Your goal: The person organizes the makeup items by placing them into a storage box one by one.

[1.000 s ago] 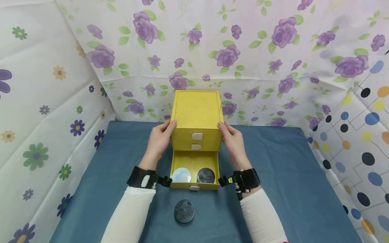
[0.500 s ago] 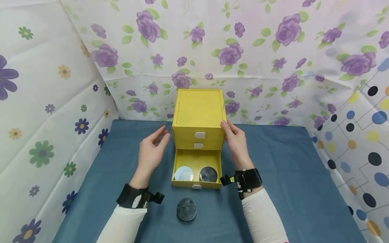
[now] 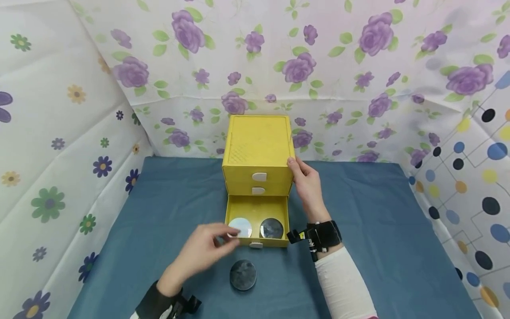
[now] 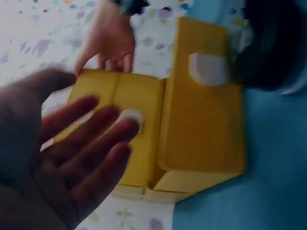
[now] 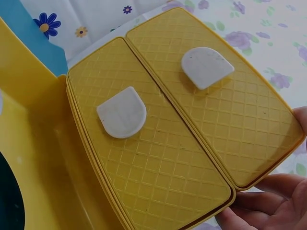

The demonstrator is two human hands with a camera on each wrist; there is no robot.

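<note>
A yellow drawer box (image 3: 259, 141) stands at the back of the table, its lowest drawer (image 3: 256, 204) pulled out. Inside that drawer lie a pale shiny disc (image 3: 241, 226) and a dark marbled disc (image 3: 272, 228). My right hand (image 3: 310, 189) holds the box's right side, thumb at the top front corner; in the right wrist view its fingers (image 5: 278, 184) lie along the side. My left hand (image 3: 201, 249) hovers at the drawer's front left corner, fingers loosely bent and holding nothing. Another dark marbled disc (image 3: 243, 274) lies on the cloth just right of it.
Blue cloth (image 3: 366, 230) covers the table. Flower-printed sheets (image 3: 255, 57) hang behind and to the left, and a dotted sheet (image 3: 474, 186) hangs on the right. White tabs (image 3: 259, 177) mark the drawer fronts.
My left hand has let go of the box's left side and come down toward the front of the open drawer. My right hand has stayed on the box's right side.
</note>
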